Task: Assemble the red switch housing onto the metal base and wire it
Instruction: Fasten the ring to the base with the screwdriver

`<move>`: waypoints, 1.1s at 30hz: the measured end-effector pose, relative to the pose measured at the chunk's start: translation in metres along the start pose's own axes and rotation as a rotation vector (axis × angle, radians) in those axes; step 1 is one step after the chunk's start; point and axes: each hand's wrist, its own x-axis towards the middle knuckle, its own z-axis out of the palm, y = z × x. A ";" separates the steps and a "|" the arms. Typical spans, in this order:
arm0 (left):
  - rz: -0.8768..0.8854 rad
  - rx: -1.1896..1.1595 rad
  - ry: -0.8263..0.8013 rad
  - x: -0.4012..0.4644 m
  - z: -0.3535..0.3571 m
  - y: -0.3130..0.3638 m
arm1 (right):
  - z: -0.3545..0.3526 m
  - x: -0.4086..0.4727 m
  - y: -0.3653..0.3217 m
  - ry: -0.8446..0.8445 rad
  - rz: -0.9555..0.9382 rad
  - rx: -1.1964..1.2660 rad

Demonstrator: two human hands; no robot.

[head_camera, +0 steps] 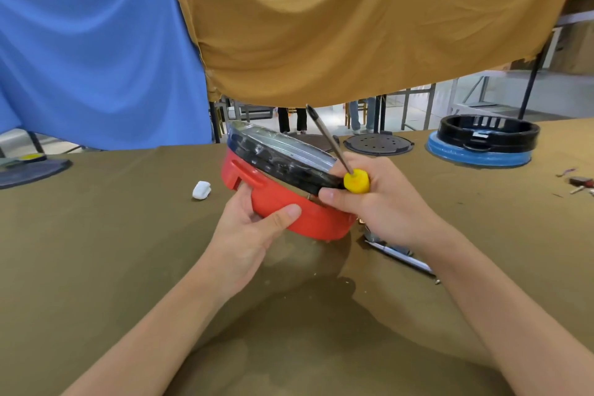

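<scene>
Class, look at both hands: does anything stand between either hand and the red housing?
Nothing visible does. The left hand already grips the red housing at its near wall, and the right hand, holding the yellow-handled screwdriver, touches its rim.

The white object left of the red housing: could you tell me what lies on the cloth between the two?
Nothing: in the head view, only bare olive table cloth separates the small white object from the red housing.

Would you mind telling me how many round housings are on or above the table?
2: the red housing held in both hands, and the black housing far right.
</scene>
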 end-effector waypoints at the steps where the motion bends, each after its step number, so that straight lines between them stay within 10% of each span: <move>1: -0.003 -0.004 -0.003 0.000 0.000 0.000 | 0.001 0.000 0.000 0.006 0.001 0.006; 33: -0.043 -0.085 0.042 -0.002 -0.004 0.001 | 0.009 -0.007 0.005 -0.010 -0.072 -0.175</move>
